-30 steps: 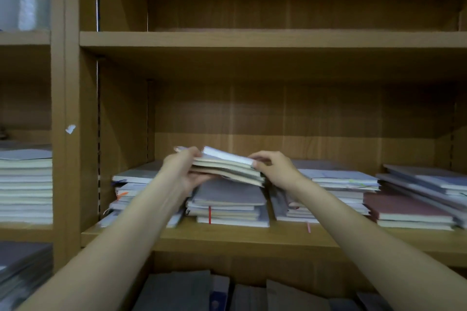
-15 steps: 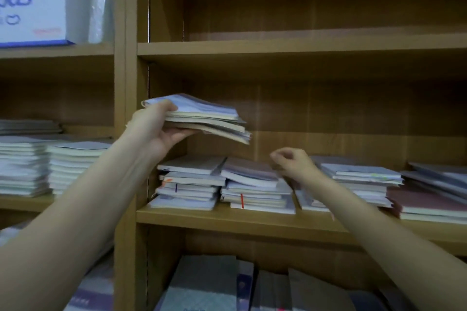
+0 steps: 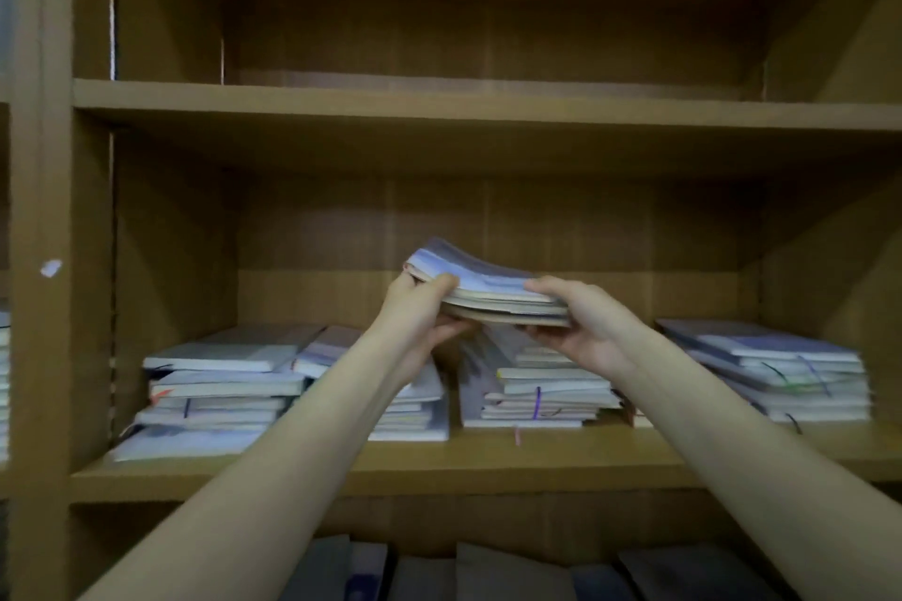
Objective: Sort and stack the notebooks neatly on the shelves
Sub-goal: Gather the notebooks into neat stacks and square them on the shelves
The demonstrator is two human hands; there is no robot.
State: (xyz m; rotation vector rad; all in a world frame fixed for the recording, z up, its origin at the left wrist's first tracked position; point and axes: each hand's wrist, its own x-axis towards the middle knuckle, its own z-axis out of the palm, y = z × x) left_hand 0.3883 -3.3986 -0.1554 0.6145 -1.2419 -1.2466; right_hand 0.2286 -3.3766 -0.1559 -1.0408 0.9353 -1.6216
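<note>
Half a second ago the left hand alone held the bundle of notebooks up and to the left, while the right hand hung curled over the middle stacks. Now the bundle of notebooks (image 3: pixel 488 290) sits lower and nearer the centre, and both hands carry it. The view has also swung right, so the neighbouring left bay with its white box is out of sight.

The left hand (image 3: pixel 420 312) has its grip grasping the bundle's left end, thumb on the top cover and fingers curled beneath. The right hand (image 3: pixel 583 325) has its grip grasping the right end in the same way, thumb on top and fingers underneath. Both forearms reach up and forward from the bottom corners, converging at the bundle.

The bundle hangs in the air above the middle shelf (image 3: pixel 488 464), just over the gap between the centre-left stack (image 3: pixel 415 410) and the centre-right stack (image 3: pixel 542 390), its left end raised and slightly curled. More stacks lie at the far left (image 3: pixel 219 390) and far right (image 3: pixel 781 371) of the same shelf. The picture is somewhat blurred.
</note>
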